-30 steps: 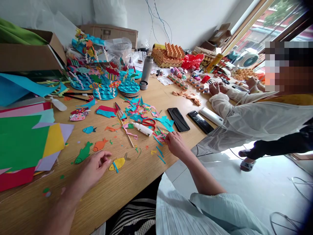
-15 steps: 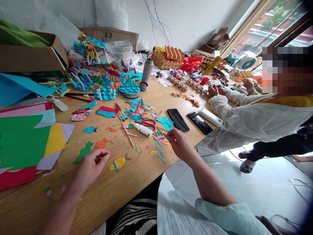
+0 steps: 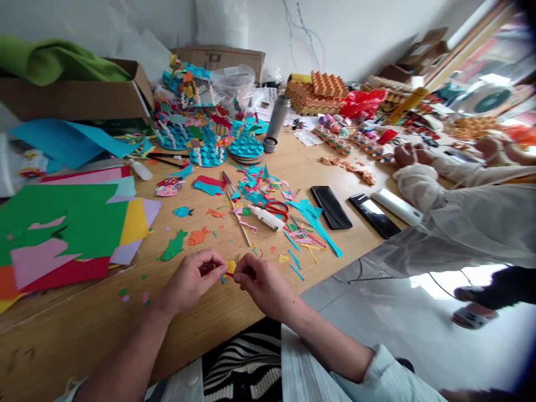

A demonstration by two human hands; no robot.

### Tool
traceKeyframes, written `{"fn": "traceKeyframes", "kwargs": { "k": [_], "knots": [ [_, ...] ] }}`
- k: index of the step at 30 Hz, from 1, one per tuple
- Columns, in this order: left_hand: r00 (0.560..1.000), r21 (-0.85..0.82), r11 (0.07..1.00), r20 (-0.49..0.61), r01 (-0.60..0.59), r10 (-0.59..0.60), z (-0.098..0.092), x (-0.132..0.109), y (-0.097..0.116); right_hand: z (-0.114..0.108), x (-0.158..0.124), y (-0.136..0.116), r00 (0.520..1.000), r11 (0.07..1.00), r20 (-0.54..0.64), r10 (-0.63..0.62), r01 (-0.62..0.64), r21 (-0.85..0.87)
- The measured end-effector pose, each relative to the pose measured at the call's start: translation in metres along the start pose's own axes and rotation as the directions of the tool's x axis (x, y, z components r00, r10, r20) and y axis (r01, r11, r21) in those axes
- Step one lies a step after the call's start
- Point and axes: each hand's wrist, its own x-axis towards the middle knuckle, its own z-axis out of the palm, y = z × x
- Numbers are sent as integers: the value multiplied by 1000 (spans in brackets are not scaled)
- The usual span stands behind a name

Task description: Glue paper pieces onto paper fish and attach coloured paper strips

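Observation:
My left hand (image 3: 201,276) and my right hand (image 3: 262,282) meet close together above the near part of the table. Both are closed in a pinch, with a thin red paper strip (image 3: 229,274) between their fingertips. Just beneath lies a yellow paper fish (image 3: 231,266), mostly covered by my fingers, with a bit of blue strip (image 3: 223,280) by it. To the left of my hands are a green paper fish (image 3: 174,245), an orange one (image 3: 198,235) and a small blue fish (image 3: 183,211).
Beyond my hands lie a white glue bottle (image 3: 268,218), red scissors (image 3: 278,209) and paper scraps (image 3: 259,184). Coloured sheets (image 3: 92,212) are stacked left. Phones (image 3: 330,207) lie right, near another person's sleeve (image 3: 419,184). Blue egg-tray crafts (image 3: 208,155) and a steel flask (image 3: 278,120) stand behind.
My right hand has come left from the scraps beside the phone to my left hand, bringing a red strip. The yellow fish is now largely covered. The view has shifted leftward.

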Motion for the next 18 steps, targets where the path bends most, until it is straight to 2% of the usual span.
{"fn": "traceKeyframes", "kwargs": {
  "k": [6, 10, 13, 18],
  "knots": [
    [996, -25, 998, -63, 58, -59, -1, 4, -4, 7, 4, 9, 996, 990, -2, 89, -88, 108],
    [993, 3, 993, -5, 122, -122, 0, 4, -8, 11, 6, 10, 995, 987, -57, 87, -78, 143],
    [991, 18, 991, 28, 130, -131, 1, 4, -7, 13, 7, 9, 995, 985, -51, 88, -79, 155],
    [992, 86, 988, -12, 129, -128, -1, 4, -10, 18, 4, 17, 997, 979, -4, 77, -75, 190]
  ]
}}
